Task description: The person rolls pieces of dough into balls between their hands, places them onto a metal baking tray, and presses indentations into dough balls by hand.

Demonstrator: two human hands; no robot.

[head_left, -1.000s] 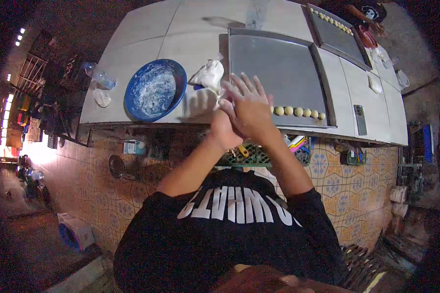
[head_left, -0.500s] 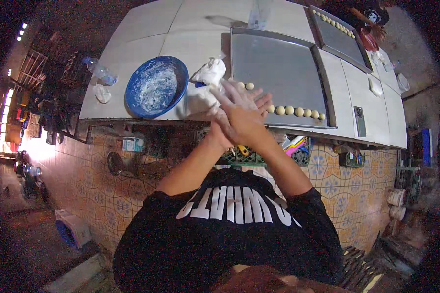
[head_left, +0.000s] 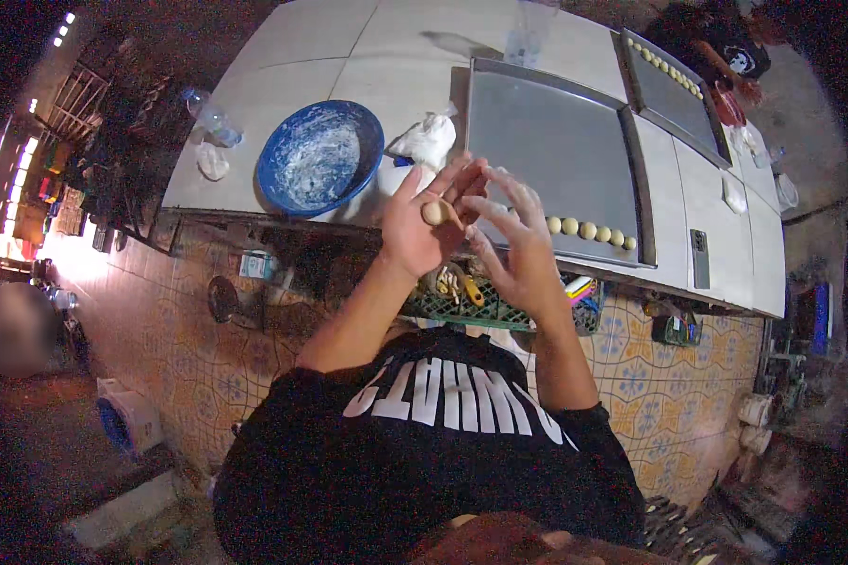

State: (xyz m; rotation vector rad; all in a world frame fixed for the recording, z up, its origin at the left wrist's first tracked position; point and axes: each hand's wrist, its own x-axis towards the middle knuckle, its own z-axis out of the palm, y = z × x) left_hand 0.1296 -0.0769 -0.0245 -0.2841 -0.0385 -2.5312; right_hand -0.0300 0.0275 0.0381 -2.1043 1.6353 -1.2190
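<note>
A small, pale dough ball rests on my left hand, which is turned palm up with its fingers stretched away from me. Close on its right, my right hand is lifted off the ball, fingers spread and holding nothing. Both hands are over the table's near edge, by the corner of a grey metal tray. Along that tray's near side lies a row of several dough balls; my right hand may hide part of it.
Left of my hands stands a blue basin dusted with white flour, beside a white plastic bag. A second tray with dough balls lies far right, near another person's hand. Below the table edge is a green crate; a phone lies at right.
My palms were laid together, one over the other. Now they have parted, the right hand moving right, and the dough ball shows on my left hand. The view has shifted slightly.
</note>
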